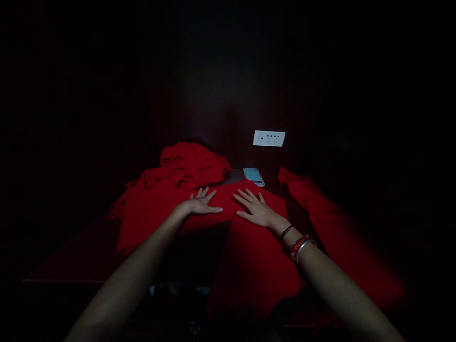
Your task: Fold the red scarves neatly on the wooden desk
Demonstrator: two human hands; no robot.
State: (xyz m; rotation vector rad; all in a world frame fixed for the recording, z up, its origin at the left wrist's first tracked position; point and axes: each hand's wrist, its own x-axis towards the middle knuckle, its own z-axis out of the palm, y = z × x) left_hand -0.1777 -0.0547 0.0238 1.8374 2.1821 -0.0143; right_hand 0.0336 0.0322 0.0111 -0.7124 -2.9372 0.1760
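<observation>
A red scarf (pixel 254 266) lies flat on the dark table, bent at an angle near its far middle. One part runs to the left, and the other comes toward me, its fringed end hanging over the front edge. My left hand (pixel 203 203) rests on the left part with its fingers spread. On the scarf near the bend lies my right hand (pixel 255 209), palm down, fingers apart. Neither hand grips anything. Bracelets (pixel 301 247) circle my right wrist.
A crumpled red fringed scarf (pixel 192 164) is heaped at the back left. Along the right side lies another length of red cloth (pixel 331 223). A light-blue item (pixel 253 175), partly blurred, sits behind the bend. A white socket plate (pixel 269 138) is on the dark back wall.
</observation>
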